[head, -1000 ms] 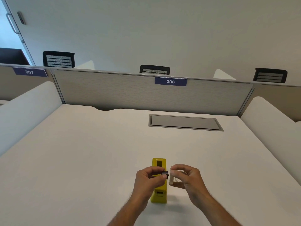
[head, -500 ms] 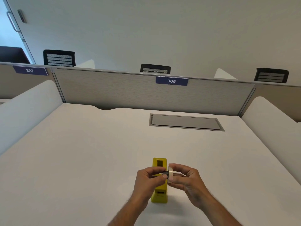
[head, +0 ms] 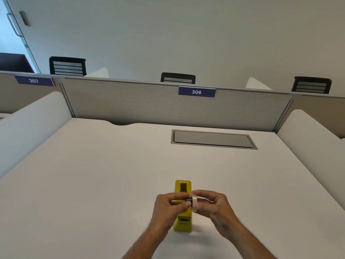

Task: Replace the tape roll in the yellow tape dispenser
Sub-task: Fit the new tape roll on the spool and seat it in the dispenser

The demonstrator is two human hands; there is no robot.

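The left hand [head: 169, 204] hovers near the desk's [head: 93, 184] near edge, thumb and fingers pinched on a small black hub [head: 189, 199]. Its tip now meets the pale tape roll [head: 194, 202]. A second ago the two were held a little apart; half a second ago the roll had closed up to the hub, and now the hub's end appears to sit in the roll's core, though how far in cannot be told.

Below and behind the hands, the yellow dispenser [head: 183, 217] stands upright on the desk, centred near the near edge, its cradle seemingly empty. It has not moved.

The right hand [head: 212, 204] pinches the roll by its rim, fingers curled round the far side, and has brought it leftward onto the hub.

This looks like the threading step: the new roll going onto its spindle. Next, judging by this, the loaded hub must drop into the dispenser's slots, with the tape end facing the cutter.
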